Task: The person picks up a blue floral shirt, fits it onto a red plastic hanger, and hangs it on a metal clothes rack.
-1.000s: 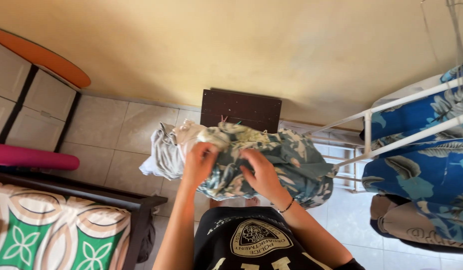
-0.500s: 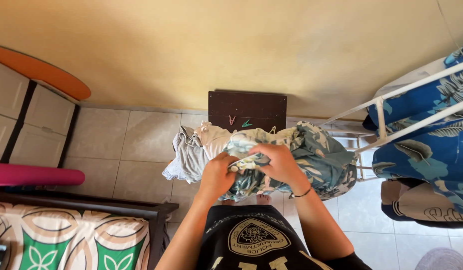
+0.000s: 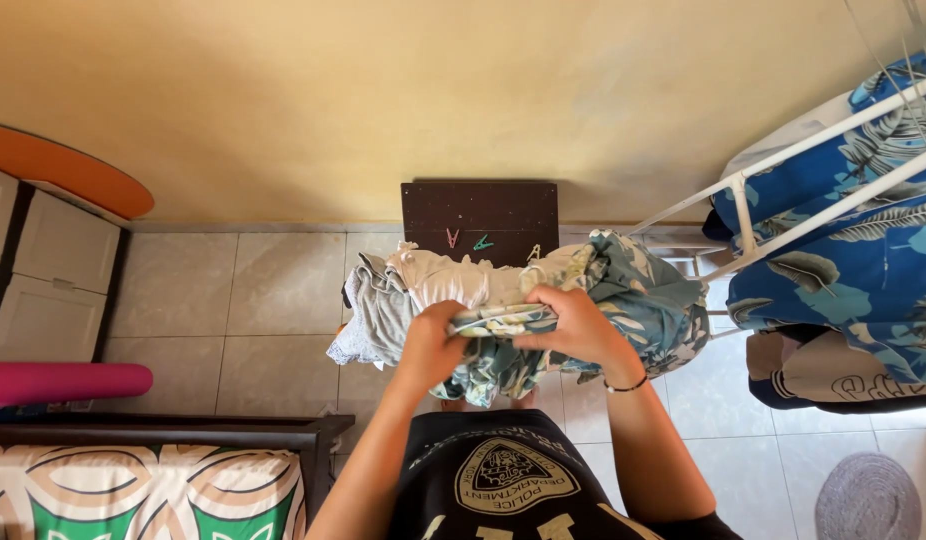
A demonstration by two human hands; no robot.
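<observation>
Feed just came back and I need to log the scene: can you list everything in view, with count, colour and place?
Folded cloth: one, pale leaf print, pinched between both hands.
Laundry pile: one heap, teal floral, cream and grey pieces, under the hands.
Stool: one, dark brown, against the wall behind the pile.
Clothes pegs: at least two, pink and green, on the stool.
Drying rack: one, white, at right, hung with blue leaf-print fabric.
Cabinet: one, white, at left.
Round rug: one, grey, bottom right.
Patterned cover: one, green and cream, bottom left.
Left hand: grips the cloth's left end.
Right hand: grips its right end; dark wristband.
</observation>
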